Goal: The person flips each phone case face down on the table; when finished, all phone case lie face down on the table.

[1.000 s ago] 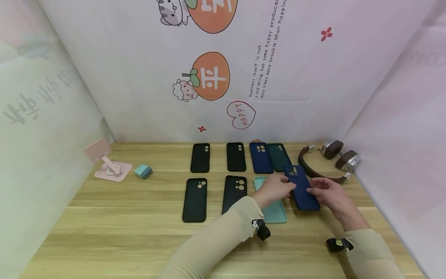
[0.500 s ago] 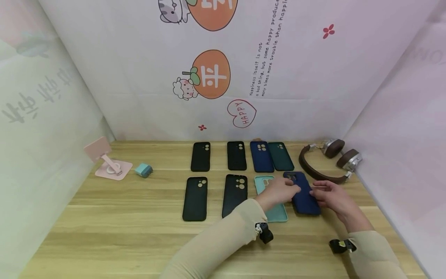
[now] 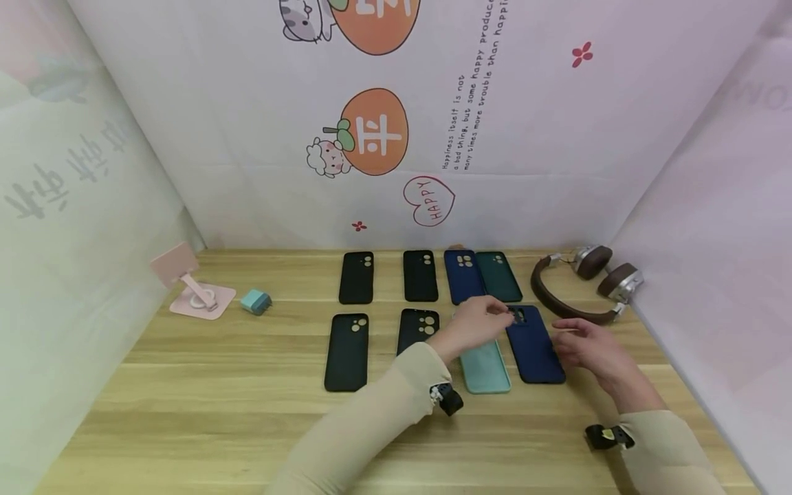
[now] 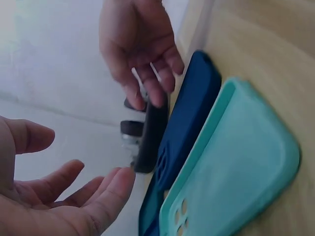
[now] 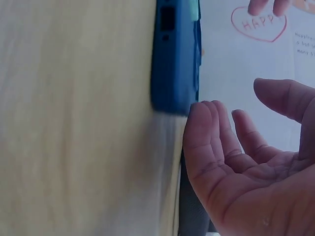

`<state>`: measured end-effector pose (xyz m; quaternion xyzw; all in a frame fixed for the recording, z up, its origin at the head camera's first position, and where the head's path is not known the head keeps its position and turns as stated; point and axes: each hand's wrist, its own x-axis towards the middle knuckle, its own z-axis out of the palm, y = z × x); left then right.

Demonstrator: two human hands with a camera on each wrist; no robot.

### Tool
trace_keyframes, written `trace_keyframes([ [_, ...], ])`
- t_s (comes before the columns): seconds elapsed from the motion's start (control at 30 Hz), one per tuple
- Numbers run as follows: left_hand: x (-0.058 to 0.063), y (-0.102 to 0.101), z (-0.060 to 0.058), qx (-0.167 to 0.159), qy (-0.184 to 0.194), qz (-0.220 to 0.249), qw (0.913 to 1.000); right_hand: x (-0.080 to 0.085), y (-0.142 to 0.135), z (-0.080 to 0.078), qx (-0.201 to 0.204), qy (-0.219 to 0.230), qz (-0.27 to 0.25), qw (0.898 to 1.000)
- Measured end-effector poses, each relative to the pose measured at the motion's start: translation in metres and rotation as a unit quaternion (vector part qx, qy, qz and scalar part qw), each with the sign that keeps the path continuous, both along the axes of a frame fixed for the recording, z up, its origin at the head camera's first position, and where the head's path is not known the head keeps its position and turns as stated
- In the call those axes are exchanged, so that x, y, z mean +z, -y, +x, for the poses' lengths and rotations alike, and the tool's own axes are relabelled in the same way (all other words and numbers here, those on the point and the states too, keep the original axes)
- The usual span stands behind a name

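A dark blue phone case (image 3: 535, 349) lies flat on the table, its camera cutouts toward the back wall. Left of it is a mint green phone case (image 3: 486, 372), its upper part hidden by my left hand (image 3: 475, 326). That hand hovers with relaxed fingers and holds nothing; the left wrist view shows its thumb (image 4: 37, 137) apart from the fingers. By the blue case's right edge is my right hand (image 3: 588, 349), fingers loosely bent and nothing between them. In the right wrist view its fingertips (image 5: 199, 110) come right by the corner of the blue case (image 5: 174, 73).
Black phone cases (image 3: 346, 353) stand in two rows to the left. Behind lie another blue case (image 3: 465, 278) and a dark green case (image 3: 498, 277). Brown headphones (image 3: 572, 309) rest at right. A pink phone stand (image 3: 201, 302) and a blue charger (image 3: 256, 302) are at left.
The blue case, held tilted between both hands earlier, now lies flat. My left hand has let go and moved left over the mint case; my right hand has come off its edge.
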<state>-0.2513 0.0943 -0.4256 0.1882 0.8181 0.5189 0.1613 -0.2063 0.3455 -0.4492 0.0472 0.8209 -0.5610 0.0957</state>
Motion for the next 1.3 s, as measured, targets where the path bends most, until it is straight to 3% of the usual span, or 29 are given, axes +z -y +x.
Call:
trace_keyframes([
  [0.17,0.008,0.028,-0.003,-0.009,-0.029,-0.051,0.9983,0.01,0.018,0.001,0.022,-0.007,0.003,1.0],
  [0.3,0.007,0.041,0.0,-0.015,-0.034,-0.086,0.9956,0.015,0.035,0.0,0.045,-0.001,0.001,0.999],
  [0.47,0.003,0.044,0.012,-0.045,-0.049,-0.133,0.9889,0.014,0.058,0.0,0.069,0.014,-0.017,0.997],
  [0.6,0.001,0.043,0.021,-0.068,-0.058,-0.166,0.9821,0.01,0.07,-0.001,0.07,0.017,0.005,0.997],
  [0.77,-0.002,0.042,0.029,-0.066,-0.041,-0.199,0.9768,0.005,0.079,-0.003,0.064,0.022,0.039,0.997],
  [1.3,-0.014,0.043,0.036,-0.043,-0.015,-0.158,0.9863,0.007,0.088,-0.004,0.056,0.054,0.036,0.996],
])
